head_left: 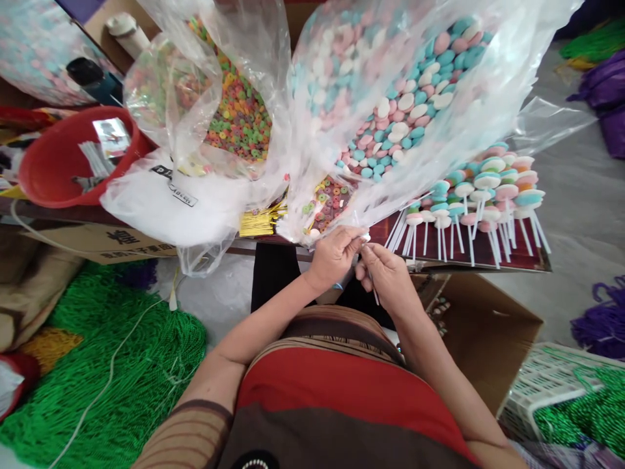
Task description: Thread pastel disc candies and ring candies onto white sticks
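Note:
At the table's front edge, my two hands meet. My left hand pinches a small white candy piece between thumb and fingers; most of it is hidden. Closed just to the right, my right hand grips a thin white stick, whose lower end sticks out below the fingers. Beyond my hands lie small ring candies and a big clear bag of pink, blue and white candies. Finished-looking candy lollipops on white sticks are heaped to the right.
On the left stand a red basin and an open bag of coloured rings. Yellow twist ties lie near the edge. Below are green bead strands, a cardboard box and a white crate.

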{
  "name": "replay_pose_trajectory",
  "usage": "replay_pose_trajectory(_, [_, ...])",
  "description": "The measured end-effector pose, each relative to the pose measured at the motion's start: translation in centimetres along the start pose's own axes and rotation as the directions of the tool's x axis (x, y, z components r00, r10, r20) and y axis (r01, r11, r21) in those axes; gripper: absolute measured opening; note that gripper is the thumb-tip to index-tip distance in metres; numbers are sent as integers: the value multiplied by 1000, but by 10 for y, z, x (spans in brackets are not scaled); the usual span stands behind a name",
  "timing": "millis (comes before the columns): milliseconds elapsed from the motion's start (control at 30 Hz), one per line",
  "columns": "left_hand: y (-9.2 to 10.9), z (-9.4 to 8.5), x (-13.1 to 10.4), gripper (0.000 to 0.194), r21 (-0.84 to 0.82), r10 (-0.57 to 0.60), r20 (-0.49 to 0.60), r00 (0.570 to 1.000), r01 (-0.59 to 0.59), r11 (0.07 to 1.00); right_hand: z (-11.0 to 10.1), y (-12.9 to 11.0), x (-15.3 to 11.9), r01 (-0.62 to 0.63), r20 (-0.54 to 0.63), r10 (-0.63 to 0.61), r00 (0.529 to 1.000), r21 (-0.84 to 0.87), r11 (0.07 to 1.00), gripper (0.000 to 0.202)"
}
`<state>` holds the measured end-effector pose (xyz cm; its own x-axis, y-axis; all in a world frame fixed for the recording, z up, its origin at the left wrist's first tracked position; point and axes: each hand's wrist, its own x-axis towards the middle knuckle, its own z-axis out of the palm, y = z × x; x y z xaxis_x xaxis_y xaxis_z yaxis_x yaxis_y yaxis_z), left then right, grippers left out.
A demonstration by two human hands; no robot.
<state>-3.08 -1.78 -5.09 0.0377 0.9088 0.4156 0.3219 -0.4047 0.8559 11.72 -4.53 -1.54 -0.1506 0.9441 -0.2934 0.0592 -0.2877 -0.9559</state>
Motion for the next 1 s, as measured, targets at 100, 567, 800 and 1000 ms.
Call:
replay_pose_trajectory(100, [-5, 0, 1, 24, 96, 34, -49, 998, -29, 995, -3, 0, -2, 29, 66, -23, 998, -88, 996, 48])
replay_pose_trajectory(567, [-30, -45, 77, 29, 608, -139, 131, 982, 31, 793, -12, 10, -1, 71, -117, -48, 992, 206, 976, 43])
replay_pose_trajectory(800, [-44, -42, 89, 28, 784, -254, 291, 922, -77, 616, -14, 12, -5, 86, -137, -57, 989, 222, 971, 44])
replay_pose_trajectory(1000, [-32, -46, 92, 29, 794, -284, 237, 929, -17, 608, -14, 16, -6, 86, -138, -58, 989, 209, 974, 42])
